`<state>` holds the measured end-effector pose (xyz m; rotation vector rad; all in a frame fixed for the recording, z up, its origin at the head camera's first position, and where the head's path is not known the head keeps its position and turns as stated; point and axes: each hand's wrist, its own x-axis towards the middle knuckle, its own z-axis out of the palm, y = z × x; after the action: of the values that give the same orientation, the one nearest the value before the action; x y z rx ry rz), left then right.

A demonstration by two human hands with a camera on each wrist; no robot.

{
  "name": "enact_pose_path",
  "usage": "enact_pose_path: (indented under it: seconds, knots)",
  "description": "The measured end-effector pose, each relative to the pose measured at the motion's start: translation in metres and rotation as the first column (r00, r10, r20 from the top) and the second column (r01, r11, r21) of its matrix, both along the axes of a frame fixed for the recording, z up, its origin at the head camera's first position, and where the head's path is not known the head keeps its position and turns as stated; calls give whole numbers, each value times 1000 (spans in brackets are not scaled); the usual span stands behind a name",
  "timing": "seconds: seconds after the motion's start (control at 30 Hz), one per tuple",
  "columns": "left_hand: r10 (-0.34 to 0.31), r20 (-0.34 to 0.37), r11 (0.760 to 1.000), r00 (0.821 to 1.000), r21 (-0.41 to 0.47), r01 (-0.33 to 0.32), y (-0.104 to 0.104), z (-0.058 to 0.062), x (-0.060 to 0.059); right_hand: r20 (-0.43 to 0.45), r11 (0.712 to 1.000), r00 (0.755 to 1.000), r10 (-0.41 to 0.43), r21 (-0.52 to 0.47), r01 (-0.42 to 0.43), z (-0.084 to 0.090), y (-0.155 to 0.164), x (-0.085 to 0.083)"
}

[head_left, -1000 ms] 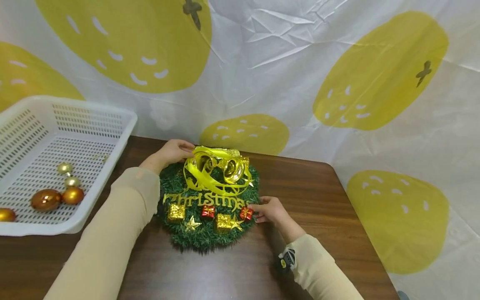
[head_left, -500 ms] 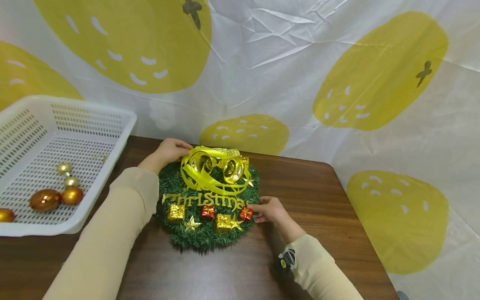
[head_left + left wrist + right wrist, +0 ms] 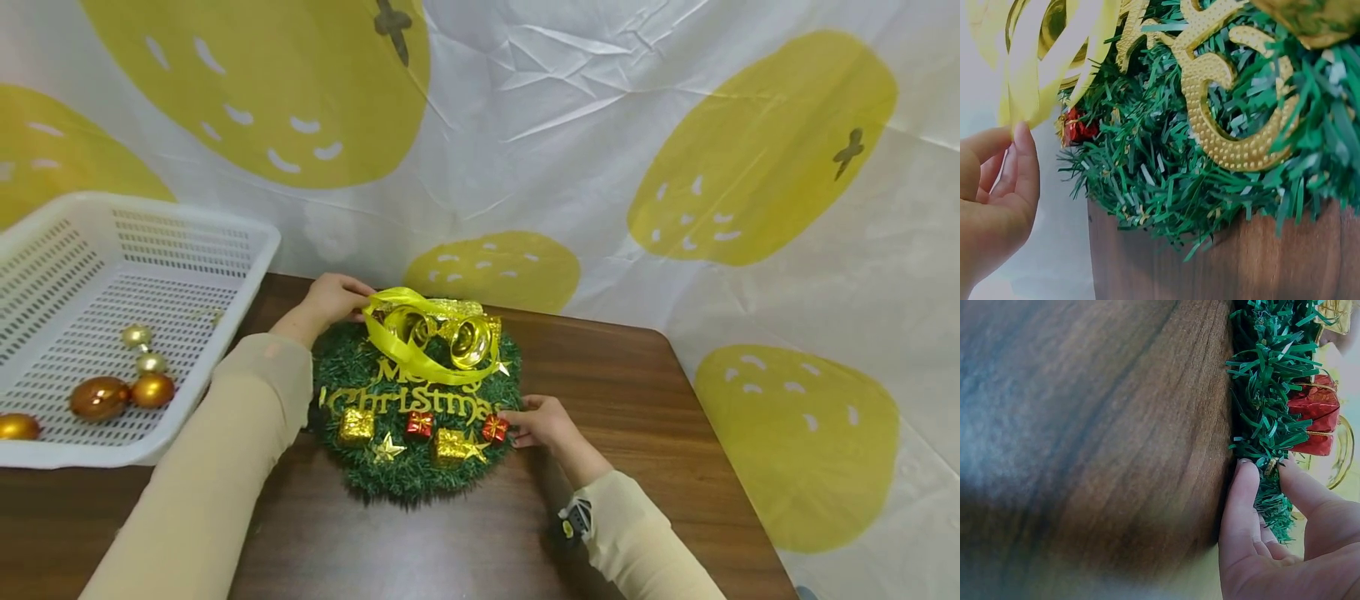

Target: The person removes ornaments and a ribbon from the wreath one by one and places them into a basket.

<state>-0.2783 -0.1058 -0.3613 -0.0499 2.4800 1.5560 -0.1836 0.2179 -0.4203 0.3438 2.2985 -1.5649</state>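
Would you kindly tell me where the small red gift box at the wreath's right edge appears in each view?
Head: the red gift box sits low on the wreath, beside the right hand.
Left wrist: small red patch, left of centre.
Right wrist: upper right, above the fingertips.
Shared landmark: the wreath's green needles.

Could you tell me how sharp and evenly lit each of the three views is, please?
Head view: evenly lit and sharp, with wide-angle bending at the white perforated plastic basket. Left wrist view: the green tinsel wreath is crisp, the left hand slightly soft, the backdrop washed out. Right wrist view: the dark wooden table blurs leftward; the right hand stays fairly sharp.
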Motion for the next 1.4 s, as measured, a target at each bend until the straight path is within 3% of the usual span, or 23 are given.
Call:
enact_pose_path:
  seconds: [0.2, 0.43, 0.77, 1.17, 1.4]
  knots:
    - [39, -13, 998, 999, 54, -38, -7, 2, 0, -2, 1000, 1000, 6, -6, -6, 0, 0, -1]
    - [54, -63, 998, 997, 12, -53, -11, 4, 4, -8, 1000, 1000, -4, -18, 3, -3, 1, -2]
    - [105, -100, 994, 989, 45, -101, -17, 8, 9, -13, 1000, 1000, 4, -20, -4, -4, 2, -3]
    - [215, -114, 967, 970, 168, -194, -24, 13, 8, -9, 1000, 1000, 7, -16, -7, -3, 0, -4]
    - [290, -111, 936, 951, 240, -257, -29, 15, 7, -3, 1000, 1000, 4, -15, -4, -2, 0, -5]
